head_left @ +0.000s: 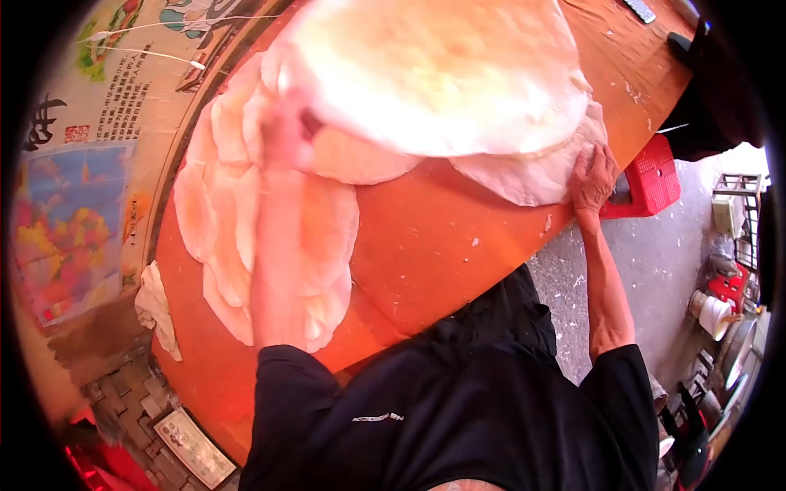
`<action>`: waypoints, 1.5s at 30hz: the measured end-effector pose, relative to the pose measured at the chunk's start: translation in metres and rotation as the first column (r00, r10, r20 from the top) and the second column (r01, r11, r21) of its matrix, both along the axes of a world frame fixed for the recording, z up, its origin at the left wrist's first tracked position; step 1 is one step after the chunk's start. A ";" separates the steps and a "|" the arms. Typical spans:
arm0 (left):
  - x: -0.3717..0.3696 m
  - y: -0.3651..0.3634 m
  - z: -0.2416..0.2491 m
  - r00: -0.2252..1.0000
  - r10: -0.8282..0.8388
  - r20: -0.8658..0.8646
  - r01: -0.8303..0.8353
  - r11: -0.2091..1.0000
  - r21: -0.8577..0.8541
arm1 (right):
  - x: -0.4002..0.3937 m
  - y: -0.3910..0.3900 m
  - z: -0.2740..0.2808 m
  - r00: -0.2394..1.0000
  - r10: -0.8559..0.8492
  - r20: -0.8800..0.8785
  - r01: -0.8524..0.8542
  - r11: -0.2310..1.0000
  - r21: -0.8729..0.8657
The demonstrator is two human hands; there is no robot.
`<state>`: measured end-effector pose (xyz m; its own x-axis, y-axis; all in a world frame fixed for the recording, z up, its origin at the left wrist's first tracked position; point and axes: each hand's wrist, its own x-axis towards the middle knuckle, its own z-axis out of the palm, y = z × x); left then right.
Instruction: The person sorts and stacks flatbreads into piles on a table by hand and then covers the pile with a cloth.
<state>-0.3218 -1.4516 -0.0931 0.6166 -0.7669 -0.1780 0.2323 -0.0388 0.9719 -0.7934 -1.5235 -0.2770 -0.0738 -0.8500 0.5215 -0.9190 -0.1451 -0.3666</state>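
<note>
A large round flatbread (442,74) hangs lifted over an orange table (434,237). My left hand (286,131) grips its near edge, so the bread is raised off the surface. My right hand (591,176) rests flat on another pale sheet of dough (532,168) at the table's right edge, fingers spread. Several overlapping thin flatbreads (221,221) lie spread on the table under and beside my left forearm.
A white cloth (157,307) hangs over the table's left edge. A red plastic crate (651,176) stands on the grey floor to the right, with white buckets (711,313) and clutter beyond. A printed poster wall (74,164) runs along the left.
</note>
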 end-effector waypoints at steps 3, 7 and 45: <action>0.023 0.043 -0.094 0.875 0.142 0.462 -0.251 0.951 0.182 | 0.000 -0.002 -0.002 1.000 0.001 -0.018 -0.001 1.000 -0.007; 0.070 0.077 -0.156 0.941 0.275 0.197 -0.335 0.833 0.440 | -0.001 -0.002 -0.001 1.000 -0.002 -0.021 0.002 1.000 0.003; 0.054 -0.063 -0.103 0.791 0.042 0.611 -0.286 0.907 0.308 | 0.005 0.000 0.006 1.000 -0.008 -0.001 0.008 1.000 0.029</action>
